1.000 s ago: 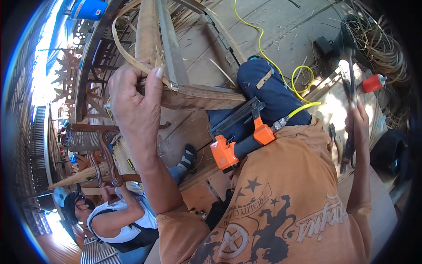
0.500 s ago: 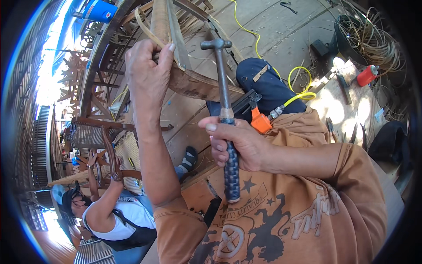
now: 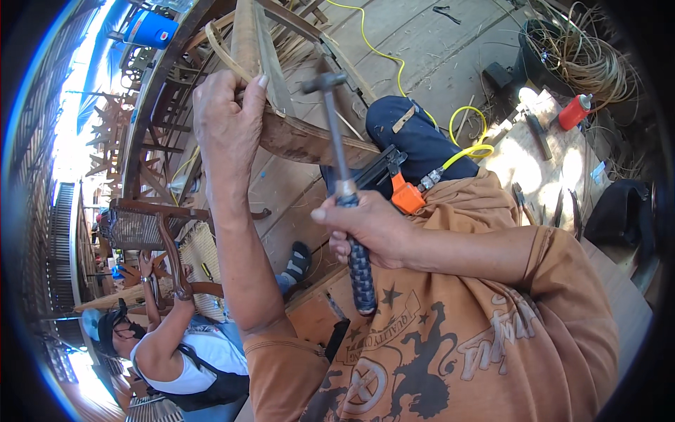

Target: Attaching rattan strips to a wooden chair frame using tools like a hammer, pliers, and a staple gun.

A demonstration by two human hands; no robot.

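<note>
My right hand (image 3: 376, 228) is wrapped round the dark woven-wrapped grip of a hammer (image 3: 335, 137). Its head is raised, tilted left and slightly blurred, in front of a curved wooden piece. My left hand (image 3: 228, 130) pinches a thin pale strip (image 3: 223, 50), probably rattan or wood, against the corner of a wooden frame (image 3: 246, 35). The strip bends up and away to the left from my fingers. From that corner the curved wooden piece (image 3: 316, 139) runs right towards my knee. The hammer head is apart from the wood and from my left hand.
An orange and black air tool (image 3: 406, 195) with a yellow hose (image 3: 471, 150) lies by my lap. On the right, a board (image 3: 520, 165) carries a red bottle (image 3: 575, 112) and hand tools, near coiled strips (image 3: 598, 67). At lower left, another person (image 3: 186, 352) handles a wooden chair (image 3: 167, 246).
The hammer has tilted left, its head moving nearer my left hand. My left hand keeps its pinch on the strip. The whole view has shifted slightly.
</note>
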